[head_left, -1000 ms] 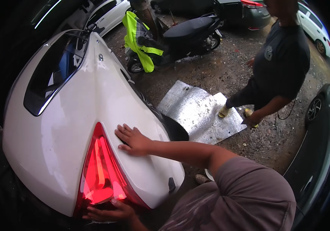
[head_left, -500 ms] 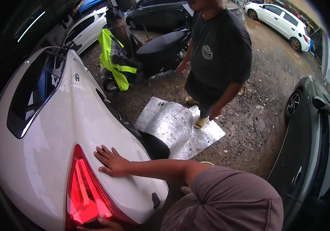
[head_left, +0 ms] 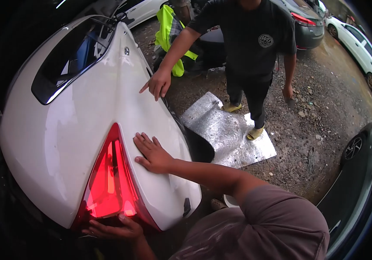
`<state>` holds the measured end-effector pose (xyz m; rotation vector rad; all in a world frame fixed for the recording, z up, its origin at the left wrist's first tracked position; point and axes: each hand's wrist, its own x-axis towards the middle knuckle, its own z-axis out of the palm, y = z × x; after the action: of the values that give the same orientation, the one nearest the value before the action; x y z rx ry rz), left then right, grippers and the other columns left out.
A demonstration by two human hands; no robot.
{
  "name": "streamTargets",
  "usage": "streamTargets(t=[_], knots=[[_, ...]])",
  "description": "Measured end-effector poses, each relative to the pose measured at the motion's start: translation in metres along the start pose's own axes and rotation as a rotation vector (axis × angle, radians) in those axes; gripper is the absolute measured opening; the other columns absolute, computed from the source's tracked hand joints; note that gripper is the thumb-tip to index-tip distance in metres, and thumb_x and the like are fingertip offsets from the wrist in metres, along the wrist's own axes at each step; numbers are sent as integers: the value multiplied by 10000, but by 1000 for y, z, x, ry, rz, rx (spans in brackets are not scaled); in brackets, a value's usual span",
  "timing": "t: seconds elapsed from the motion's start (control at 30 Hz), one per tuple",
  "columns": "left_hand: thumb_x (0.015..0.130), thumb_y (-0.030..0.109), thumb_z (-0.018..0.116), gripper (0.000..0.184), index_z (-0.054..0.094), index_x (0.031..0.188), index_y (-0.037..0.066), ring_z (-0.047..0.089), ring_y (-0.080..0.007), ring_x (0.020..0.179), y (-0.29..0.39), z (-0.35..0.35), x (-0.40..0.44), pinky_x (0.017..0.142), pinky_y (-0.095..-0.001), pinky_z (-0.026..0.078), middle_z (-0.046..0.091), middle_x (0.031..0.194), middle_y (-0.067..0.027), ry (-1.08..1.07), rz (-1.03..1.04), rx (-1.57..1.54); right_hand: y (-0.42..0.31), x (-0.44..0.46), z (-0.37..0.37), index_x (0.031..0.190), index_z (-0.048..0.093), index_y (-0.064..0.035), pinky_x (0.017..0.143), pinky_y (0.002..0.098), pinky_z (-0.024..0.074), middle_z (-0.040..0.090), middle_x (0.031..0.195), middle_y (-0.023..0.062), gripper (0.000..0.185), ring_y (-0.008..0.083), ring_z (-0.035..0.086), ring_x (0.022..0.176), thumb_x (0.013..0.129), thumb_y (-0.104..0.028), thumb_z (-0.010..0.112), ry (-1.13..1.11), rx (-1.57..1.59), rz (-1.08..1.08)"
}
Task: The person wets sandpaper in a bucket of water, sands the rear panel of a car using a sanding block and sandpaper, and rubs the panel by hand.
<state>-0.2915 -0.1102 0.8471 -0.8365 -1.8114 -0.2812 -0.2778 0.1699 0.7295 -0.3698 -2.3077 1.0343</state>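
Observation:
A red tail light (head_left: 110,184) sits in the rear corner of a white car (head_left: 71,138). My left hand (head_left: 116,227) is cupped at the light's lower edge, thumb up against it and fingers pointing left; the undersides of the fingers are hidden. Beside the light, my right hand (head_left: 153,154) lies flat on the white body panel, palm down with fingers stretched out. Above it, a co-worker's hand (head_left: 157,84) hovers near the same panel with the index finger extended.
The co-worker (head_left: 255,47) stands on a silvery sheet (head_left: 220,134) over gravelly ground. A motorbike seat (head_left: 212,41) and a yellow-green jacket (head_left: 164,28) are behind. A dark car (head_left: 350,190) stands at right; other cars (head_left: 307,26) are farther back.
My view has shifted, so the car sits higher and farther right in the picture. The co-worker has stretched an arm over the panel, pointing. My hands stay at the light and panel.

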Motion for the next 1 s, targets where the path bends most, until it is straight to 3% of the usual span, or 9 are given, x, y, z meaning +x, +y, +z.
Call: streamTargets(t=[0.17, 0.43, 0.5, 0.8, 0.9, 1.0], knots=[[1109, 556, 485, 842, 312, 1692, -27, 157, -522, 1649, -1, 0, -2, 1295, -681, 175, 171, 1756, -350, -30, -20, -1, -1, 0, -1, 1738, 174, -26, 1334, 625, 125, 166, 1812, 224, 829, 406, 114, 1688, 1135, -534, 430, -13, -6, 12], [1106, 540, 495, 839, 301, 1696, -24, 156, -521, 1648, 0, 2, 0, 1292, -687, 179, 225, 1746, -334, -17, -10, -27, -2, 0, -2, 1740, 165, -32, 1341, 616, 104, 159, 1813, 223, 833, 399, 100, 1691, 1135, -546, 418, -33, 16, 26], [1075, 521, 501, 873, 283, 1688, -61, 86, -547, 1651, -1, 2, -1, 1292, -713, 147, 181, 1759, -311, -51, -23, -38, -2, 0, -2, 1737, 182, -27, 1337, 615, 103, 157, 1811, 230, 823, 404, 96, 1691, 1139, -540, 419, -21, 17, 23], [1073, 495, 491, 866, 253, 1703, -49, 45, -533, 1661, -3, 4, -5, 1298, -703, 136, 125, 1778, -309, -67, -25, -63, -37, -48, 7, 1729, 164, 3, 1321, 668, 100, 147, 1806, 250, 885, 431, 83, 1687, 1123, -592, 416, -39, -40, -72], [1112, 492, 490, 818, 273, 1703, -31, 125, -508, 1657, 1, 6, -4, 1298, -677, 162, 195, 1761, -320, -26, -33, -58, -46, -55, 8, 1727, 146, 15, 1318, 677, 89, 126, 1809, 255, 910, 427, 67, 1690, 1120, -613, 402, -69, -73, -71], [1110, 474, 494, 817, 260, 1706, -34, 96, -494, 1665, -2, 11, -10, 1306, -671, 145, 161, 1773, -313, -5, -31, -126, -41, -31, 13, 1730, 128, 16, 1321, 674, 71, 105, 1815, 247, 919, 413, 50, 1694, 1121, -630, 364, -81, -61, -35]])
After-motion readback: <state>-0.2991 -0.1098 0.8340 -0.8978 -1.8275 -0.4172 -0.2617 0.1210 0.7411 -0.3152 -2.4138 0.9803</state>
